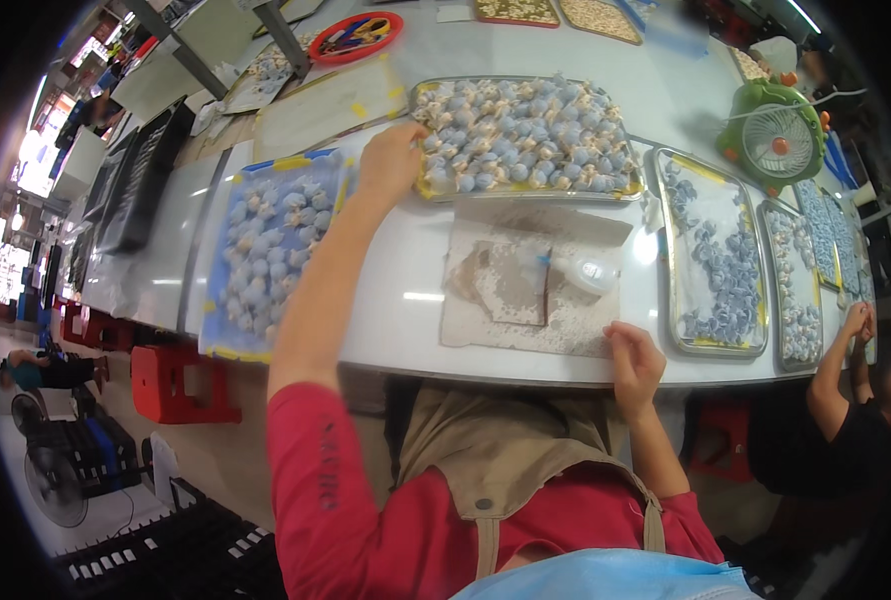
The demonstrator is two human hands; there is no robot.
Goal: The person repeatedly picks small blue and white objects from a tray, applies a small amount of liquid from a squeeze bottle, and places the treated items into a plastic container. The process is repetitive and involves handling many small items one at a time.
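My left hand (392,161) reaches to the left rim of a metal tray (525,194) heaped with small blue-grey round pieces (525,130) that have pale tips. Its fingers are closed at the tray's edge; whether they grip the rim or a piece is hidden. My right hand (635,366) is at the table's front edge, by the lower right corner of a worn cardboard sheet (475,335). Its fingertips are drawn together, and anything between them is too small to name. On the cardboard lies a white rounded object (590,274), like a computer mouse.
A blue tray (215,335) of similar pieces stands left. To the right are a tray of blue-grey curled parts (725,285), a narrower tray (797,290) and a green fan (777,140). A red basket (357,38) holds tools at the back. A co-worker's hands (858,320) show far right.
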